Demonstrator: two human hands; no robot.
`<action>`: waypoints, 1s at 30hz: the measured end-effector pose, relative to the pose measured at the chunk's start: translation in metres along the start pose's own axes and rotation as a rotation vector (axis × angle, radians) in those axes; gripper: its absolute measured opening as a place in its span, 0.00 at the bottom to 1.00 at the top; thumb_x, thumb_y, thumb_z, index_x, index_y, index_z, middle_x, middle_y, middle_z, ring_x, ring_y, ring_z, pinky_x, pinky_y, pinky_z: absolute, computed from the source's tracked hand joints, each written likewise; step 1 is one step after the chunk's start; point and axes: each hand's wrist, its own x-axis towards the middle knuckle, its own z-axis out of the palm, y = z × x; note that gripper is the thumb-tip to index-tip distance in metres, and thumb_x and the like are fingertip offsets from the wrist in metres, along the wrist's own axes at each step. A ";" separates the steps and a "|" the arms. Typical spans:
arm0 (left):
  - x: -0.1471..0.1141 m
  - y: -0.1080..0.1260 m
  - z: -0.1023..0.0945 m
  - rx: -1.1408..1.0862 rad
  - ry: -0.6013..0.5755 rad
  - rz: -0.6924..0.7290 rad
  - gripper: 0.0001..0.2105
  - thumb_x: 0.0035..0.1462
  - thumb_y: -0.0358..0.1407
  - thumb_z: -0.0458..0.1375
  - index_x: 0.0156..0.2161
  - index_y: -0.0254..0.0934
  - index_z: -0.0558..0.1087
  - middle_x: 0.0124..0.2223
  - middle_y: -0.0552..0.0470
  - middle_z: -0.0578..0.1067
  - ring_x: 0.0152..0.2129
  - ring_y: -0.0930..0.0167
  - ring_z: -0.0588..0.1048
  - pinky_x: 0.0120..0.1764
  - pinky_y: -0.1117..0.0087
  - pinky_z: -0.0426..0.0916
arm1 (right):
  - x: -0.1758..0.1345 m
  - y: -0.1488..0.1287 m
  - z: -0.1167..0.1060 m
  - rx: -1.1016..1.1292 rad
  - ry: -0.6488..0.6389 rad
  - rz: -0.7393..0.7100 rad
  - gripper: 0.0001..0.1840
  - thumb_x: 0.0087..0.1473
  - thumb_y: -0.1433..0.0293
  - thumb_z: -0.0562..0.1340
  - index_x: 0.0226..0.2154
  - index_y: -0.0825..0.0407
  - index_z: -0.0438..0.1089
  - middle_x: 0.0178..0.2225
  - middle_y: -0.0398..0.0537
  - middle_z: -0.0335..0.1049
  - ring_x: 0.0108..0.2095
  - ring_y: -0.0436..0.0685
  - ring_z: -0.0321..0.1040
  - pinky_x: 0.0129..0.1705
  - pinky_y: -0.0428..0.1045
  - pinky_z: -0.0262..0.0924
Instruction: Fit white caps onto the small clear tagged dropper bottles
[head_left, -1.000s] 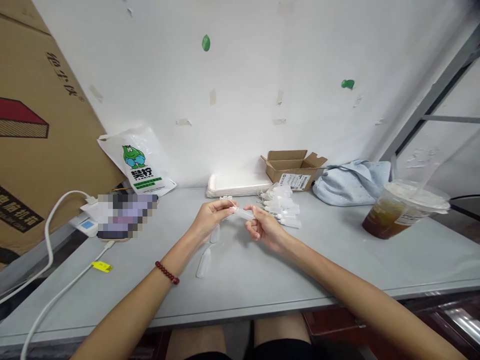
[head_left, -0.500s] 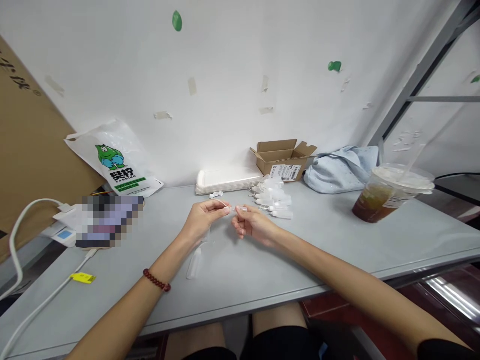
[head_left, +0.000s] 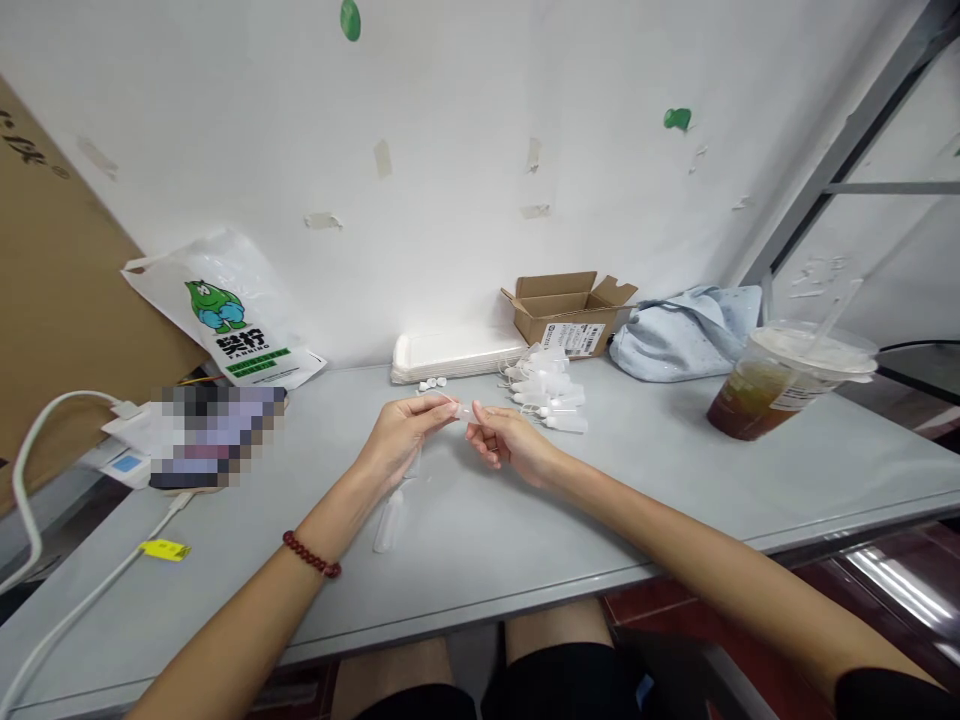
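Note:
Above the middle of the grey table (head_left: 495, 540), my left hand (head_left: 409, 430) and my right hand (head_left: 514, 440) meet fingertip to fingertip. Between them is a small clear plastic piece (head_left: 466, 412), pinched from both sides and largely covered by the fingers. A thin white strap shows by the left fingertips. Under my left wrist lies a translucent squeeze bottle (head_left: 388, 522), and part of another clear piece (head_left: 413, 465) shows beside that hand. Just beyond my right hand is a pile of small translucent needle-tip bottles (head_left: 551, 385) with white caps.
Small white caps (head_left: 433, 384) lie before a stack of white trays (head_left: 457, 352). Behind are an open cardboard box (head_left: 559, 310) and a light blue cloth bag (head_left: 686, 335). A drink cup (head_left: 784, 385) stands right; a phone (head_left: 225, 440), cables and a plastic bag (head_left: 225, 310) are left.
The clear piece shows a little differently between the fingertips, and my right fingers have shifted slightly. The whole view has tilted a little; the things on the table stay put.

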 end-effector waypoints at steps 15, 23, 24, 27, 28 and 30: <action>-0.004 0.016 -0.007 0.354 -0.192 -0.046 0.18 0.50 0.49 0.61 0.27 0.32 0.75 0.32 0.47 0.74 0.30 0.69 0.72 0.33 0.68 0.68 | 0.001 0.000 -0.002 -0.038 -0.021 -0.036 0.26 0.50 0.47 0.60 0.23 0.55 0.65 0.16 0.39 0.57 0.15 0.45 0.52 0.18 0.44 0.44; 0.000 0.008 -0.012 0.356 -0.138 0.003 0.18 0.49 0.49 0.61 0.24 0.33 0.73 0.26 0.53 0.69 0.25 0.73 0.70 0.33 0.69 0.67 | 0.000 -0.001 -0.001 -0.054 0.002 -0.002 0.27 0.48 0.47 0.61 0.22 0.55 0.65 0.15 0.38 0.56 0.15 0.44 0.50 0.18 0.44 0.43; 0.001 0.007 -0.013 0.341 -0.146 0.012 0.17 0.49 0.48 0.63 0.24 0.34 0.73 0.26 0.54 0.69 0.25 0.73 0.70 0.35 0.69 0.67 | 0.000 -0.001 0.000 -0.050 0.000 0.006 0.27 0.47 0.47 0.61 0.21 0.55 0.65 0.14 0.38 0.55 0.15 0.44 0.49 0.18 0.44 0.43; 0.004 0.005 -0.017 0.302 -0.135 0.031 0.14 0.47 0.45 0.64 0.28 0.34 0.77 0.29 0.53 0.73 0.29 0.72 0.71 0.40 0.67 0.67 | -0.001 -0.002 0.000 -0.036 -0.007 0.013 0.27 0.47 0.46 0.60 0.20 0.55 0.64 0.13 0.38 0.54 0.14 0.44 0.48 0.18 0.44 0.41; 0.004 0.005 -0.018 0.305 -0.124 0.035 0.13 0.47 0.45 0.65 0.31 0.35 0.78 0.31 0.52 0.75 0.30 0.71 0.71 0.41 0.66 0.67 | -0.001 -0.002 0.000 -0.033 -0.008 0.015 0.28 0.47 0.46 0.60 0.20 0.55 0.64 0.13 0.37 0.53 0.14 0.44 0.47 0.18 0.44 0.41; 0.004 0.005 -0.018 0.327 -0.097 0.052 0.14 0.45 0.43 0.66 0.35 0.35 0.79 0.34 0.50 0.77 0.33 0.70 0.72 0.43 0.65 0.66 | -0.001 -0.002 0.000 -0.033 -0.009 0.021 0.28 0.48 0.46 0.60 0.20 0.55 0.64 0.13 0.37 0.53 0.14 0.44 0.47 0.19 0.44 0.41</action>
